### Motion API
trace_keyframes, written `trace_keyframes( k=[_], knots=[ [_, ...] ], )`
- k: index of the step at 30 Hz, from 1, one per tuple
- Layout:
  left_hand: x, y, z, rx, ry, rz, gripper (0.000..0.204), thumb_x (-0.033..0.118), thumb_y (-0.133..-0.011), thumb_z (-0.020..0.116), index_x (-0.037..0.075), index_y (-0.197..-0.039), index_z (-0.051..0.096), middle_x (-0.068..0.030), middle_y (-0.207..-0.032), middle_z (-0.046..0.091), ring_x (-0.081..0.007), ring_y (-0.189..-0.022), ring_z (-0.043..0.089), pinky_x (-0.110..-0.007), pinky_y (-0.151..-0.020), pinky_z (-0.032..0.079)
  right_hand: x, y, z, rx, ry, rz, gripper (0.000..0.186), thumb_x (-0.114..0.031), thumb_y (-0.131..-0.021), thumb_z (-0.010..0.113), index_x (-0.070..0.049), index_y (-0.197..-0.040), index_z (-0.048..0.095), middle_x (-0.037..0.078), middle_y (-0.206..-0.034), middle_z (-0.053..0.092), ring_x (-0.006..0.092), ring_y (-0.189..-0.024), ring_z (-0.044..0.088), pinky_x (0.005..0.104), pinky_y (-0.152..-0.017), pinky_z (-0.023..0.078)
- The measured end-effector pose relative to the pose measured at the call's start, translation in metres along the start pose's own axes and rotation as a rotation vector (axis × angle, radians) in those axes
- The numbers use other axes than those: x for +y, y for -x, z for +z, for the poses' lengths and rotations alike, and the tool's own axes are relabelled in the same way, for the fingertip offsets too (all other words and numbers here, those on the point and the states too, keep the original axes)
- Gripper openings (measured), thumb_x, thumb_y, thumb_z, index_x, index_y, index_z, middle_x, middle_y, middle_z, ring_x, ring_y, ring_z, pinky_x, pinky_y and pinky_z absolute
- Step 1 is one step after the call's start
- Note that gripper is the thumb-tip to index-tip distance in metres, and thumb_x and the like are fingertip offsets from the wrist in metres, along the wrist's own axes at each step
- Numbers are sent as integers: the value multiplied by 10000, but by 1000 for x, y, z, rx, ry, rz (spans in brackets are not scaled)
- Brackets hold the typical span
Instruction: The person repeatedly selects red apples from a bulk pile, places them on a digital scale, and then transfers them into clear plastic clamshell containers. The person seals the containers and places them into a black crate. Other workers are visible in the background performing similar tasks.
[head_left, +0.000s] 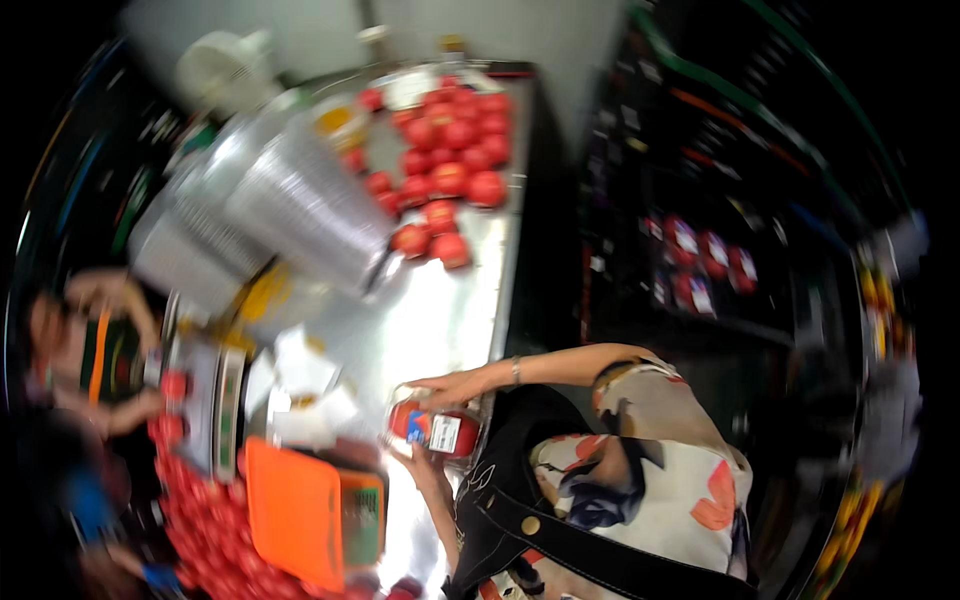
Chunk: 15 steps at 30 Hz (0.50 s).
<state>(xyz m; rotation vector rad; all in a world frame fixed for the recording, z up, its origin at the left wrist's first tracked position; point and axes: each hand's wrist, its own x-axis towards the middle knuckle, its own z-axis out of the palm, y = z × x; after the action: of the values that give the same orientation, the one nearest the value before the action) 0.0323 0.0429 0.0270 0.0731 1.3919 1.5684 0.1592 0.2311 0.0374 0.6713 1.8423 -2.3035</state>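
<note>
Both my hands are on a clear pack of red round produce (452, 435), which carries a white label and a blue sticker, at the near right of the steel table (420, 305). My right hand (452, 385) reaches over the pack’s far side, fingers curved onto it. My left hand (425, 463) grips it from the near-left side, some fingers hidden beneath or behind it. An orange tray (290, 510) lies to the left, beside white paper sheets (305, 370). The picture is somewhat blurred.
Loose red produce (450, 180) and stacked clear containers (300, 210) occupy the table’s back. A scale (200, 410) and piled produce (200, 520) are at left, where other people (110, 350) stand. Dark shelving (740, 200) with several packs is at right.
</note>
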Motion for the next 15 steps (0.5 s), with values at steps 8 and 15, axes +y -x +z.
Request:
trace_keyframes(
  k=[8,15],
  knots=[
    [40,1,100,-601,-255,145,856,117,-869,633,150,-1529,89,-178,-1504,272,-299,-1396,269,-459,-1104,284,-20,134,-31,668,-527,-342,931,-280,-801,773,-51,-1504,208,90,-1002,634,147,-941,622,277,-825,506],
    [-28,-44,80,-599,-1093,420,532,166,-858,653,-7,-1324,464,-193,-1210,499,-315,-1116,493,-418,-964,397,35,378,-101,1902,375,-147,871,-328,-745,794,-93,-1450,339,208,-1211,596,282,-1075,613,379,-894,495]
  ],
)
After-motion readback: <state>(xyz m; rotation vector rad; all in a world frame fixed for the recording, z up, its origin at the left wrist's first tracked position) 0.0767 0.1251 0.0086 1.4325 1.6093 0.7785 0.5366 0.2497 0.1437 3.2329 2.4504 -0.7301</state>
